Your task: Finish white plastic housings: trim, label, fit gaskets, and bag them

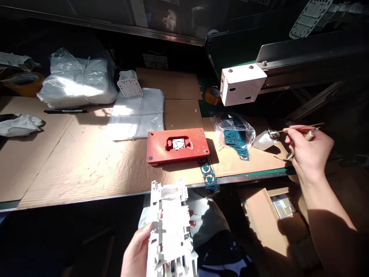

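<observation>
My left hand (137, 252) grips a white moulded plastic frame (170, 231), held upright below the table's front edge. My right hand (307, 148) is closed around a thin stick-like tool (304, 130) at the right end of the table, next to a small white bottle (264, 140). A red fixture block (176, 146) with a small white part seated in its recess lies in the middle of the cardboard-covered table (72, 157). A strip of teal gaskets (209, 176) hangs over the front edge beside it.
A clear bag of teal gaskets (235, 132) lies right of the block. Plastic-wrapped bundles (76, 82), flat bags (137, 113), a white part (129, 84), a black pen (65, 111), a glove (20, 125) and tape (24, 81) sit to the left. A white box (242, 84) caps a conveyor. An open carton (273, 215) stands below.
</observation>
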`<action>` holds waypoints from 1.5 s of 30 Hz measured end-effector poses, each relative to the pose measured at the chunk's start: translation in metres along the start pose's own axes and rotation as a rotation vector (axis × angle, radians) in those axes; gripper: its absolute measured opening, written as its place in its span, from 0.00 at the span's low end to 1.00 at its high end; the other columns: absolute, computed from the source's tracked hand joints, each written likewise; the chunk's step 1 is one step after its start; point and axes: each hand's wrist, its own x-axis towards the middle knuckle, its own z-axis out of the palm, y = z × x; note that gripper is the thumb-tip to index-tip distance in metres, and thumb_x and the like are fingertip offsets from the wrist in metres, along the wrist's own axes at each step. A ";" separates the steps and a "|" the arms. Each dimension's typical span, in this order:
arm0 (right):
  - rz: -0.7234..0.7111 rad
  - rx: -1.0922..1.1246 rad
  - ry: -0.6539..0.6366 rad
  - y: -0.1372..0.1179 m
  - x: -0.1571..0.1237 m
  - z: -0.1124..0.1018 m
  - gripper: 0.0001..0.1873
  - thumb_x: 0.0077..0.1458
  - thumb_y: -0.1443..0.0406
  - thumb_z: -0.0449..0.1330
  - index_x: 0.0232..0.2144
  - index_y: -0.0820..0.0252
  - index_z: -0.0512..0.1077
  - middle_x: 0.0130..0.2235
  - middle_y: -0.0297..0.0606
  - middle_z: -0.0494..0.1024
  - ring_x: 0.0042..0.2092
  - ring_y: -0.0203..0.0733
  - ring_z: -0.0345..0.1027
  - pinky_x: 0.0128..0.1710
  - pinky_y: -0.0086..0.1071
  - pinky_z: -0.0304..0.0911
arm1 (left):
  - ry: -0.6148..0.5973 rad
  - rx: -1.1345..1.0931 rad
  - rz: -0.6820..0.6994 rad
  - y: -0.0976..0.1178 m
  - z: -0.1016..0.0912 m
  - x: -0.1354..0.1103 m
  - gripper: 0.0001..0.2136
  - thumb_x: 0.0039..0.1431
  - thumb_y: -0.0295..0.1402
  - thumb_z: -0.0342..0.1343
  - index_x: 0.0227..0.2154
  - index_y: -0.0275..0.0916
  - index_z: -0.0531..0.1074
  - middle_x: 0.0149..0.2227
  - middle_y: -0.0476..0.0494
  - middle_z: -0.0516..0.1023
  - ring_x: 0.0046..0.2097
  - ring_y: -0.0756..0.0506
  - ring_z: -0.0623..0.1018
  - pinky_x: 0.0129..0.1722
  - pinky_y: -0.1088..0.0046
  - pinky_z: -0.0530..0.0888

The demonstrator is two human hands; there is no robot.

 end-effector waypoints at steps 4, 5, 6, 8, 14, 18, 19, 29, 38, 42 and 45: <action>0.044 0.273 -0.221 -0.063 -0.096 0.034 0.03 0.55 0.66 0.68 0.34 0.55 0.79 0.31 0.39 0.81 0.24 0.40 0.67 0.18 0.33 0.49 | -0.092 -0.096 -0.022 -0.010 0.001 -0.002 0.11 0.56 0.32 0.62 0.39 0.33 0.82 0.34 0.35 0.86 0.34 0.36 0.85 0.20 0.72 0.77; 0.047 0.309 -0.262 -0.076 -0.119 0.042 0.03 0.55 0.67 0.68 0.35 0.57 0.80 0.31 0.37 0.81 0.23 0.39 0.67 0.18 0.34 0.53 | -0.137 -0.105 -0.030 -0.012 0.001 -0.002 0.14 0.57 0.35 0.61 0.41 0.31 0.82 0.38 0.32 0.86 0.38 0.34 0.85 0.25 0.68 0.80; 0.068 0.333 -0.337 -0.087 -0.139 0.048 0.04 0.56 0.68 0.67 0.36 0.57 0.79 0.33 0.38 0.82 0.23 0.38 0.68 0.20 0.35 0.58 | -0.183 -0.113 -0.036 -0.013 0.000 -0.002 0.16 0.56 0.36 0.61 0.43 0.30 0.81 0.40 0.30 0.85 0.41 0.33 0.85 0.32 0.64 0.82; 0.038 0.364 -0.476 -0.100 -0.170 0.059 0.06 0.57 0.70 0.66 0.37 0.55 0.79 0.36 0.37 0.83 0.23 0.37 0.70 0.22 0.36 0.65 | -0.250 -0.129 -0.047 -0.016 -0.003 -0.002 0.20 0.56 0.38 0.61 0.46 0.27 0.80 0.44 0.27 0.84 0.44 0.31 0.84 0.42 0.58 0.82; -0.240 0.221 -0.668 -0.099 -0.193 0.078 0.15 0.57 0.73 0.64 0.44 0.49 0.77 0.41 0.34 0.84 0.32 0.42 0.78 0.33 0.37 0.75 | -0.211 -0.112 0.023 -0.020 -0.018 -0.011 0.12 0.59 0.34 0.62 0.42 0.31 0.82 0.40 0.33 0.86 0.42 0.35 0.85 0.44 0.62 0.81; -0.420 0.149 -0.686 -0.096 -0.192 0.081 0.19 0.58 0.75 0.63 0.48 0.49 0.75 0.41 0.34 0.85 0.39 0.44 0.81 0.43 0.39 0.76 | -0.146 -0.044 0.056 -0.023 -0.015 -0.017 0.20 0.53 0.36 0.68 0.49 0.37 0.80 0.36 0.38 0.86 0.46 0.31 0.84 0.51 0.55 0.77; -0.425 0.148 -0.688 -0.096 -0.192 0.081 0.19 0.58 0.75 0.63 0.47 0.49 0.75 0.41 0.35 0.85 0.39 0.44 0.81 0.43 0.39 0.76 | -0.127 -0.027 0.075 -0.024 -0.013 -0.018 0.24 0.52 0.35 0.69 0.53 0.38 0.78 0.37 0.37 0.86 0.47 0.30 0.83 0.52 0.54 0.77; -0.207 0.209 -0.672 -0.099 -0.192 0.085 0.10 0.59 0.71 0.65 0.41 0.52 0.77 0.37 0.35 0.83 0.29 0.38 0.76 0.30 0.32 0.74 | -0.098 -0.032 0.126 -0.026 0.003 -0.017 0.29 0.47 0.32 0.70 0.56 0.39 0.75 0.44 0.37 0.84 0.50 0.30 0.81 0.53 0.57 0.76; 0.171 -0.082 -0.616 -0.028 -0.117 0.086 0.13 0.56 0.63 0.62 0.43 0.58 0.80 0.28 0.34 0.76 0.22 0.35 0.62 0.20 0.30 0.58 | -0.110 -0.109 -0.028 -0.024 -0.011 -0.010 0.21 0.54 0.38 0.61 0.46 0.28 0.79 0.47 0.23 0.82 0.46 0.21 0.81 0.42 0.42 0.79; 0.119 -0.226 -0.669 0.016 -0.094 0.103 0.13 0.49 0.62 0.65 0.36 0.61 0.83 0.31 0.40 0.81 0.30 0.43 0.72 0.32 0.35 0.67 | 0.021 -0.121 -0.034 -0.026 -0.007 -0.009 0.13 0.51 0.34 0.63 0.38 0.33 0.82 0.39 0.32 0.85 0.46 0.27 0.83 0.45 0.50 0.80; 0.073 -0.230 -0.622 0.023 -0.093 0.102 0.12 0.51 0.60 0.64 0.36 0.59 0.83 0.40 0.42 0.83 0.39 0.47 0.75 0.43 0.38 0.68 | 0.157 -0.042 0.050 -0.019 -0.014 -0.011 0.05 0.48 0.30 0.65 0.30 0.38 0.82 0.33 0.40 0.86 0.45 0.31 0.84 0.48 0.56 0.81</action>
